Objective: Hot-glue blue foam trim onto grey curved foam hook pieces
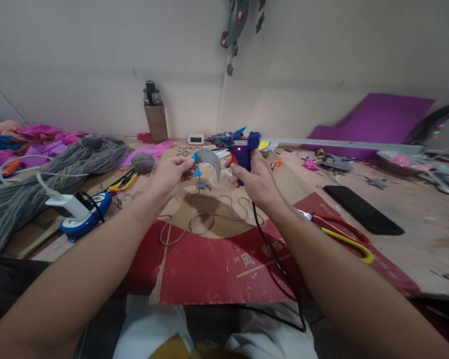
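Left grip (pixel 175 172): pinching the grey crescent (pixel 211 157) at its left end, by a blue bit; fingertips hide part of that end. Right grip (pixel 256 175): wrapped around the glue gun (pixel 247 143), handle mostly buried in the hand, orange trigger only partly visible. Red light on gun is lit. Nozzle points left, near the crescent's upper edge; can't tell if it touches.

Crescent is held up over the middle of the cardboard (pixel 217 274). A small grey piece (pixel 202 185) sits below it, shape hard to make out; can't tell if it's attached. Thin cord (pixel 169 244) loops over the cardboard; its ends are hard to trace. Black cable (pixel 264 234) drops from the gun past the near edge, far end not traceable.

Right side of table (pixel 430 244): scissors (pixel 336 218), blades mostly behind the right forearm; phone (pixel 362 209), screen dark. Far right: purple sheet (pixel 374 119), lower part behind a long pale strip (pixel 340 143).

Left side: grey yarn (pixel 78 157), cut off at frame edge; white charger (pixel 68 205) covering part of the blue power strip (pixel 75 229).

Far middle: small clock (pixel 195 138), digits unreadable. Hanging ornament (pixel 239 25) on the wall, top cropped.
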Motion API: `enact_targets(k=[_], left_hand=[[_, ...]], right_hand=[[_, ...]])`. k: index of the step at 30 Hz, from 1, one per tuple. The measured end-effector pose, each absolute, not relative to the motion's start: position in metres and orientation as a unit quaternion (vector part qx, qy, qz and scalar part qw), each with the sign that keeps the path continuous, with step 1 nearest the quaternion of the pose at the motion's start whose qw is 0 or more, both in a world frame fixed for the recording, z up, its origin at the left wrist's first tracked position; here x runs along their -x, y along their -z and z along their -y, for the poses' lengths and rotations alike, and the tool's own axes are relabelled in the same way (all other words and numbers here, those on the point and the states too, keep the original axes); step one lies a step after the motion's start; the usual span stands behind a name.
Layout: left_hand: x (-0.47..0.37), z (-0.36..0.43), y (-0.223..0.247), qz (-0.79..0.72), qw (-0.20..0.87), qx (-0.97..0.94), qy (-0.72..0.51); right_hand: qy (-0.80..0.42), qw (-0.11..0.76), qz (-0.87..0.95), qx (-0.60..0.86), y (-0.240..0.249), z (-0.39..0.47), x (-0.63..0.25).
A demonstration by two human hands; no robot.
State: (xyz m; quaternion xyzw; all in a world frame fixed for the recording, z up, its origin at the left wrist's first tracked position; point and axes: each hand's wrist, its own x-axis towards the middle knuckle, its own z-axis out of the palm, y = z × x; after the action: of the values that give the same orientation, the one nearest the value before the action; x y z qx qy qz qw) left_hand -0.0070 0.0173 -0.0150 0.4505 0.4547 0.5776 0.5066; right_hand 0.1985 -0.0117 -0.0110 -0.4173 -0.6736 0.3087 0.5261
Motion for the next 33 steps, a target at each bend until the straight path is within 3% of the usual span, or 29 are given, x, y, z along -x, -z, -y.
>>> enact_targets(k=[5, 12, 14, 17, 19, 21, 24, 28, 30, 33], left_hand=[[0.006, -0.015, 0.011, -0.452, 0.542, -0.413, -0.575], [0.005, -0.014, 0.008, -0.432, 0.573, -0.392, -0.576], [0.005, -0.013, 0.006, -0.429, 0.574, -0.389, -0.579], [0.004, -0.011, 0.004, -0.423, 0.567, -0.387, -0.591], [0.003, -0.011, 0.004, -0.422, 0.564, -0.386, -0.596], [0.002, -0.011, 0.005, -0.425, 0.559, -0.382, -0.600], [0.002, -0.013, 0.009, -0.421, 0.551, -0.385, -0.609], [0.003, -0.015, 0.012, -0.425, 0.522, -0.396, -0.625], [0.004, -0.015, 0.012, -0.440, 0.504, -0.394, -0.630], [0.004, -0.015, 0.013, -0.459, 0.480, -0.402, -0.631]], right_hand=[[-0.395, 0.570, 0.528, 0.490, 0.011, -0.008, -0.211], [-0.347, 0.405, 0.533, 0.657, 0.022, -0.027, -0.238], [-0.289, 0.377, 0.550, 0.687, 0.017, -0.023, -0.244], [-0.097, 0.335, 0.607, 0.714, 0.004, -0.010, -0.239], [-0.038, 0.380, 0.648, 0.659, -0.001, 0.000, -0.223], [-0.105, 0.462, 0.677, 0.564, 0.002, 0.008, -0.197], [-0.333, 0.532, 0.627, 0.461, 0.015, 0.013, -0.154], [-0.509, 0.497, 0.569, 0.413, 0.027, 0.011, -0.124], [-0.470, 0.467, 0.613, 0.429, 0.027, 0.010, -0.124], [-0.242, 0.442, 0.752, 0.425, 0.023, 0.007, -0.132]])
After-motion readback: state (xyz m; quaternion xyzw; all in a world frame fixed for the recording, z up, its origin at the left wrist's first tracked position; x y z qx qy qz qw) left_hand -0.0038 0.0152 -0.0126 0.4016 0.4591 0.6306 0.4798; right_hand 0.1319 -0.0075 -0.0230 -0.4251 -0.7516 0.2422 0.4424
